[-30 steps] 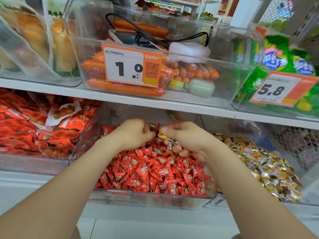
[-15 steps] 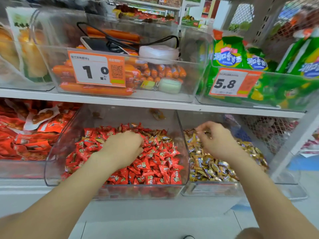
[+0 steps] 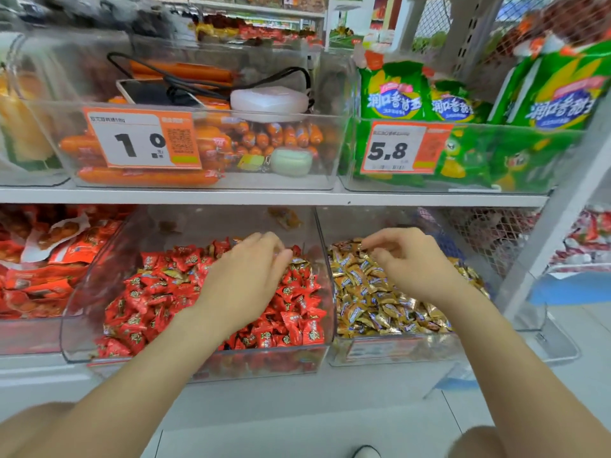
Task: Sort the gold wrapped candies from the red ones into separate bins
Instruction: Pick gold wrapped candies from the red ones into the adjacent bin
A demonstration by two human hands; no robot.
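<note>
Red bin (image 3: 198,361): clear tub at the shelf front, heaped with red candies (image 3: 294,325).
Gold bin (image 3: 380,355): against the red bin's right side, full of gold candies (image 3: 363,292).
Left hand (image 3: 244,279): over the red bin's heap, fingers bent down onto wrappers. It is too blurred to tell whether it pinches one.
Right hand (image 3: 410,262): over the gold bin, fingers loosely bent and apart, holding nothing.

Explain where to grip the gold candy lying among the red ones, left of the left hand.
Pinch the gold candy across its width from above: it lies flat atop the red candies, and the bin wall blocks the front.
</note>
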